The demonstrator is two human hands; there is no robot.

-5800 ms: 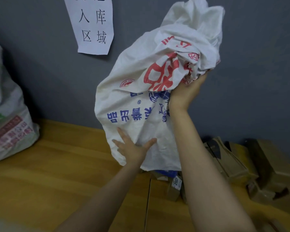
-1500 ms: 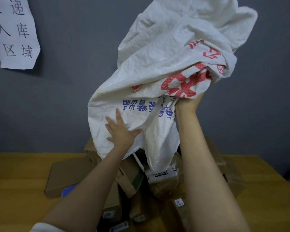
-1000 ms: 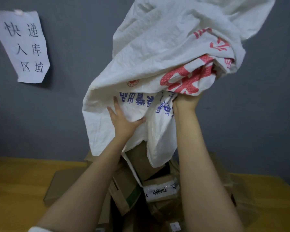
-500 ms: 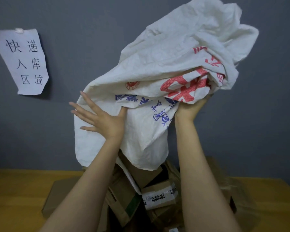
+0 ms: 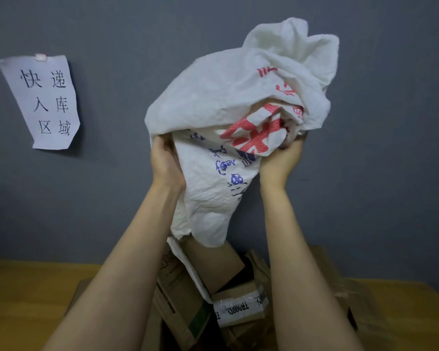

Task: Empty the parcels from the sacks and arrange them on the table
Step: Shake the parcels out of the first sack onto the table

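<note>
Hanging high before the grey wall (image 5: 390,148), one white woven sack (image 5: 233,102), printed in red and blue, sits toward one o'clock, crumpled and clear of the table. Two hands have it. The left hand (image 5: 164,165) is at the sack's eight o'clock edge, fingers curled into a fold of the cloth. The right hand (image 5: 283,160) is at its five o'clock, clamped up under the bunched red-printed part. The loose lower end droops toward six o'clock over the heap; whether it touches I cannot tell.

Below, at six o'clock, the parcels (image 5: 213,264) lie piled on the wooden table (image 5: 23,287). I count at least five brown cartons, but the person's arms (image 5: 127,287) hide part of the heap, so I cannot give the full number. One small box (image 5: 240,304) bound in printed white tape lies in the middle, and one tilted carton with a green stripe (image 5: 178,300) leans at its nine o'clock.

One paper notice (image 5: 43,102) with six handwritten characters is stuck to the wall at ten o'clock.
</note>
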